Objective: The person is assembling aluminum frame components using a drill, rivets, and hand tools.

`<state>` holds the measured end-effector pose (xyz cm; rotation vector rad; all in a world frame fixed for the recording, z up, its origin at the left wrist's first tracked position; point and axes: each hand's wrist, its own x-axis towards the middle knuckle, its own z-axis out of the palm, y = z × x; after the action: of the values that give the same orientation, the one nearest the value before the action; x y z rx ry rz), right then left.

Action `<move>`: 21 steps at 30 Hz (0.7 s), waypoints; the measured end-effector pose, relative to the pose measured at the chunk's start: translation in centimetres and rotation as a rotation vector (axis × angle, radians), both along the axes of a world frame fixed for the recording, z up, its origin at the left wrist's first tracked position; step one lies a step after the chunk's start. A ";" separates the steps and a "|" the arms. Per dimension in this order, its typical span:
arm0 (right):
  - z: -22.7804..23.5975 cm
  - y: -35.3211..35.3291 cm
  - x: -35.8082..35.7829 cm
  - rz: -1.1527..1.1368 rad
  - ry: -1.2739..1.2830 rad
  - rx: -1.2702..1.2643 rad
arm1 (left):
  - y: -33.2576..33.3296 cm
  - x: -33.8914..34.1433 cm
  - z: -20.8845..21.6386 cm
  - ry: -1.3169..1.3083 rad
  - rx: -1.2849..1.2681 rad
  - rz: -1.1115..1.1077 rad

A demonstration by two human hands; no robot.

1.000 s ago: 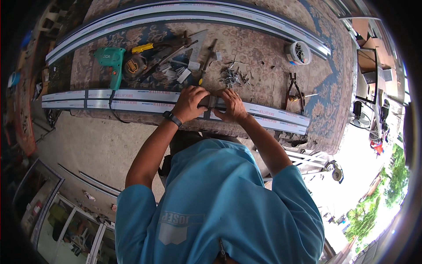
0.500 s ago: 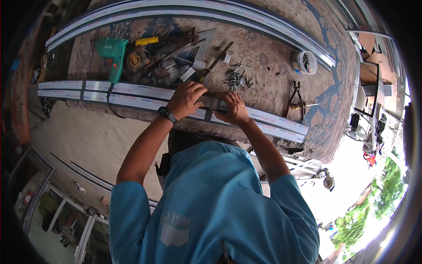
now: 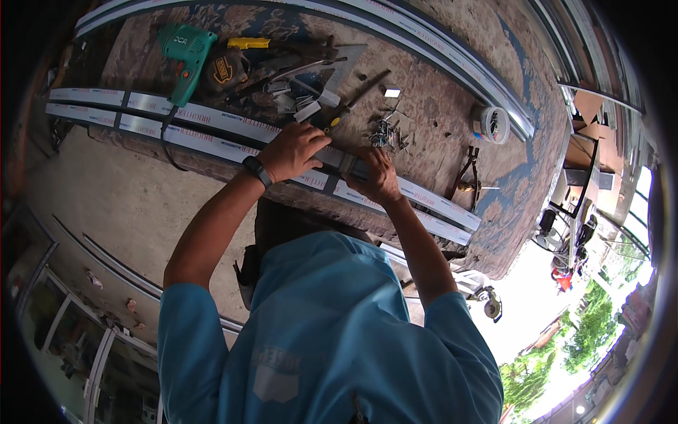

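Observation:
Two long aluminium profiles (image 3: pixel 201 117) with white printed film lie side by side along the near edge of the bench. My left hand (image 3: pixel 293 150) is closed over them, fingers bent and thumb toward the gap. Just to its right, my right hand (image 3: pixel 378 177) grips a small dark metal piece (image 3: pixel 346 165) set across the profiles. Its fingers hide part of that piece. A small heap of rivets (image 3: pixel 387 134) lies beyond my right hand. Close to my left fingers is a dark rod-like tool with a yellow end (image 3: pixel 335 121).
A green drill (image 3: pixel 187 53), a tape measure (image 3: pixel 226 68) and a metal square (image 3: pixel 349 62) lie at the back left. A white tub (image 3: pixel 492 126) and pliers (image 3: pixel 466 177) are to the right. More filmed profiles (image 3: pixel 438 46) run along the far side.
The view has tilted and shifted, so the bench appears turned slightly clockwise. Both hands stay at the same spot on the profiles, with little change in their grip.

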<state>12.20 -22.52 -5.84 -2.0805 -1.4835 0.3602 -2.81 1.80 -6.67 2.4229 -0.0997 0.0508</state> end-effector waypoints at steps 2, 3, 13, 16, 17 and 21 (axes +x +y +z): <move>0.0 0.0 0.2 -0.015 -0.002 -0.003 | -0.3 -0.2 -0.4 -0.008 0.008 0.029; 0.1 0.0 0.2 -0.010 0.004 0.007 | -0.3 -0.3 -0.6 -0.009 0.006 0.031; 0.0 0.2 0.3 0.026 -0.006 0.042 | 0.0 -0.4 -1.1 0.017 -0.031 0.042; -0.1 0.1 0.3 0.009 0.007 0.068 | 0.0 -0.3 -1.1 0.017 -0.029 0.041; -0.1 0.1 0.3 0.008 0.008 0.067 | 0.0 -0.3 -1.1 0.018 -0.022 0.038; 0.0 0.2 0.4 0.006 0.027 0.037 | 0.0 -0.2 -0.9 0.038 -0.034 0.036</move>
<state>12.56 -22.33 -5.84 -2.0350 -1.4698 0.3593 -3.01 1.75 -7.59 2.3902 -0.0376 0.0222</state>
